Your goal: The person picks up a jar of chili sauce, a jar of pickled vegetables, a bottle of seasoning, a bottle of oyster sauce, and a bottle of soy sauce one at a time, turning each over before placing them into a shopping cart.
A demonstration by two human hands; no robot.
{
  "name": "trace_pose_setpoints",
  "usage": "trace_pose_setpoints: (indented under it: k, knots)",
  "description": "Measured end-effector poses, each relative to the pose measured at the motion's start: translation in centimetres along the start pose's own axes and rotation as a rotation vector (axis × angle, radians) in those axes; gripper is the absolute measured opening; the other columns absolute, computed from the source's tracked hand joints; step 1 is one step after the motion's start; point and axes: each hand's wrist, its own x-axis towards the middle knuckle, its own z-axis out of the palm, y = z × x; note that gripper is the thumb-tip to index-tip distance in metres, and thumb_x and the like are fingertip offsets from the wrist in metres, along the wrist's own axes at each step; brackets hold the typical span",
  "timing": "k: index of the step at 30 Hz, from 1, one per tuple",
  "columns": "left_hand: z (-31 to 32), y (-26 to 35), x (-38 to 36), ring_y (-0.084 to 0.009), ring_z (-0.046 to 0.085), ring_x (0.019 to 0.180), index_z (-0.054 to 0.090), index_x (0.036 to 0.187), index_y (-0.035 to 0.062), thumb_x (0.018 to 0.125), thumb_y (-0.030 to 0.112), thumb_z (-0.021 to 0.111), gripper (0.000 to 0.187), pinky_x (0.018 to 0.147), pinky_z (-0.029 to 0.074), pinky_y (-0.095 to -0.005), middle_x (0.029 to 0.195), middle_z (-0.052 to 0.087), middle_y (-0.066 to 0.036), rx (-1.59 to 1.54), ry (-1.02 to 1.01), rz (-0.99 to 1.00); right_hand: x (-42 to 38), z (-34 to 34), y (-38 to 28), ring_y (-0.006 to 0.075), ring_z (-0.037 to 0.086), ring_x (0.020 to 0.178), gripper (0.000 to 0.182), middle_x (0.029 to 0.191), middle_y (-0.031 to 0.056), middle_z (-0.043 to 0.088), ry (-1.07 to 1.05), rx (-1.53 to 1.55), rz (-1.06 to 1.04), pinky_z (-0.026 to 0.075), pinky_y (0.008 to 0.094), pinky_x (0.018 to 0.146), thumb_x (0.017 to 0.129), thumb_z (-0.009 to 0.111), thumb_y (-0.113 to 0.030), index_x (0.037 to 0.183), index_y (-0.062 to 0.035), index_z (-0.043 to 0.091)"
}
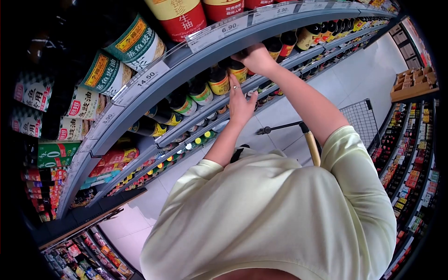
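My right hand point(259, 59) reaches in below the edge of the upper shelf, its fingers curled at the dark top of a yellow-labelled bottle point(239, 73). Shadow and the shelf edge partly hide those fingertips. Lower down, my left hand point(241, 105) is raised with fingers stretched upward and thumb apart; a ring shows on one finger. Its fingertips are right beside the label of that same bottle. To the left stand another yellow-labelled dark bottle point(218, 83) and a bottle with a green and white label point(201, 95).
Large labelled bottles point(179, 18) stand on the upper shelf point(205, 52), whose edge carries price tags. More bottles line the lower shelves. A wire-basket cart point(361, 119) with a tan handle point(311, 147) stands on the tiled floor. Stocked shelves point(410, 172) rise at the right.
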Motion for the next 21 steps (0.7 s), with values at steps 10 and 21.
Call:
trace_pose_setpoints:
  k: [10,21]
  knots:
    - [-0.1,0.2,0.3,-0.0416,0.027,0.139,0.008,0.147,-0.0098,0.083,0.028,0.069,0.096,0.11,0.031,-0.0376,0.153,0.015,-0.032,0.011,-0.021,-0.013,-4.2,-0.7,-3.3,0.04,0.058,0.103,0.049,0.112,0.0229,0.061,0.175,0.076,0.198,0.049,0.0411,0.088,0.076,0.074,-0.014,0.12,-0.0009,0.056]
    - [-0.2,1.3,-7.4,-0.0209,0.053,0.061,0.049,0.066,0.0062,0.078,0.012,0.077,0.031,0.061,0.045,-0.033,0.064,0.054,-0.006,-0.242,0.08,0.01,-27.4,-14.9,-7.5,0.0123,0.064,0.083,0.023,0.096,0.0076,0.068,0.443,0.038,0.685,0.05,0.0218,0.064,0.083,0.07,-0.003,0.106,-0.0029,0.068]
